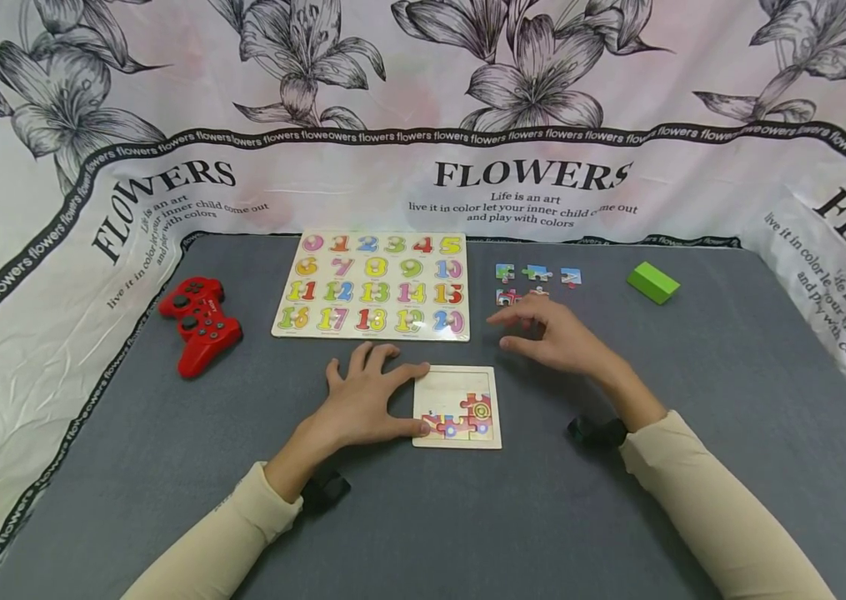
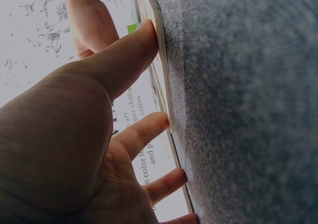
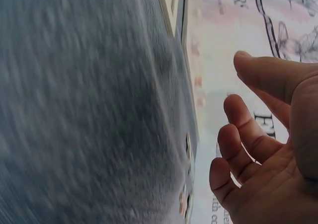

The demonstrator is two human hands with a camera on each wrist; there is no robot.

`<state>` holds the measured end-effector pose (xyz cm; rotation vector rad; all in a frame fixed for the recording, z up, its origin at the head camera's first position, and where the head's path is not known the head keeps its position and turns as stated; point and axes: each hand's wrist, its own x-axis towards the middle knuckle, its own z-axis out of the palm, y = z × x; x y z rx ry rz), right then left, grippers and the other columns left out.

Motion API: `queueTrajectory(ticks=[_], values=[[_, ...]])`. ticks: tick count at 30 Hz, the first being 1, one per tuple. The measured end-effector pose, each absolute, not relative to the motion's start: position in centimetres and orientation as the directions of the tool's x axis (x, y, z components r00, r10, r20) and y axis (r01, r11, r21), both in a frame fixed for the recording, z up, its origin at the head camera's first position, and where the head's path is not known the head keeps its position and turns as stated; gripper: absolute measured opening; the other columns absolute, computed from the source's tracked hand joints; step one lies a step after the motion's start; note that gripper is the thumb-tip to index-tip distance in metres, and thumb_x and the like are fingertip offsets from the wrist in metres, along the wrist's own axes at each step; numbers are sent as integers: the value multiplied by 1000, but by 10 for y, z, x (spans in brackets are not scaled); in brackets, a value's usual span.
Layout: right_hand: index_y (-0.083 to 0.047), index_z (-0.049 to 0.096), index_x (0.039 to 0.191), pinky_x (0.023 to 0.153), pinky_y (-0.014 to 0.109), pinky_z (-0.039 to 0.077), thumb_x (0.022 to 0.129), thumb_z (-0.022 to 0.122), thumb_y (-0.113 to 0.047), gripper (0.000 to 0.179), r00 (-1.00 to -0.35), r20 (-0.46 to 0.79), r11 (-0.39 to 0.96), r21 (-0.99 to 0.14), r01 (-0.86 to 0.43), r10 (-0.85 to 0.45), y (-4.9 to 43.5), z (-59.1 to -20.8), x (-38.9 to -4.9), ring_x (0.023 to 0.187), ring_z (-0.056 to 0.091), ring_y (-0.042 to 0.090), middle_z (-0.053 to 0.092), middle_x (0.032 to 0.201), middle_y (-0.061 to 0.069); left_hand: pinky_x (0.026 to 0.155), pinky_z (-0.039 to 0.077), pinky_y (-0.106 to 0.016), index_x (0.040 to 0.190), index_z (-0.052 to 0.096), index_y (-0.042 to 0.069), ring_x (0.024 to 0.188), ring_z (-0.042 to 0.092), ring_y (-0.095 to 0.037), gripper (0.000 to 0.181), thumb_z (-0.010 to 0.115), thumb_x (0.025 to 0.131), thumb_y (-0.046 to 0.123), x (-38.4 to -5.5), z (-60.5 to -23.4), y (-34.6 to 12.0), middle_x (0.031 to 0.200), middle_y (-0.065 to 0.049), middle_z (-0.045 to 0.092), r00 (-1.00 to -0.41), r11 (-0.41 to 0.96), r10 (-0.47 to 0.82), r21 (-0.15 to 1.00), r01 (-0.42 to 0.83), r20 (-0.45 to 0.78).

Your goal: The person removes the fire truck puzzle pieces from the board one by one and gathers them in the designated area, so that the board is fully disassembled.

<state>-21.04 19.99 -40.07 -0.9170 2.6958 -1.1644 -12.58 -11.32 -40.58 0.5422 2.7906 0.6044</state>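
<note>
A small square wooden puzzle tray (image 1: 441, 387) lies on the grey cloth, with several joined jigsaw pieces (image 1: 478, 408) along its bottom and right side. My left hand (image 1: 358, 408) spreads its fingers at the tray's left side. Its thumb and index finger touch that edge, as the left wrist view (image 2: 124, 60) also shows. Above the cloth, right of the tray, hovers my right hand (image 1: 561, 333), fingers loosely bent and nothing visible between them. Just beyond it are several loose jigsaw pieces (image 1: 538, 273), the nearer ones partly hidden by its fingers.
Behind the tray lies a number board (image 1: 355, 335) with coloured numerals. A red game controller (image 1: 205, 329) sits at the left, and a green block (image 1: 653, 282) at the back right. Flower-printed fabric (image 1: 347, 179) rises along the table's back.
</note>
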Motion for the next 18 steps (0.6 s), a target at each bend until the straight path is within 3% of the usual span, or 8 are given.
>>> queueTrajectory(ticks=[11,18], values=[[-16,75,121,82,39,49,89,79,-16,31,-728,89,488,-686,-540,-680,181,-400,-191,97,57,22,71,110,2,109,6,-83,151,48,38,152,15,-45,82,78,80,64,-126,-405,-113,161,-13,31,-903,848,403,432,306,-151],[-20,77,119,83,40,45,86,82,-18,33,-687,33,498,-664,-558,-726,172,-398,-182,98,54,22,68,105,0,108,7,-84,151,49,37,152,16,-46,81,78,80,64,-127,-405,-113,161,-13,31,-902,848,406,429,311,-147]])
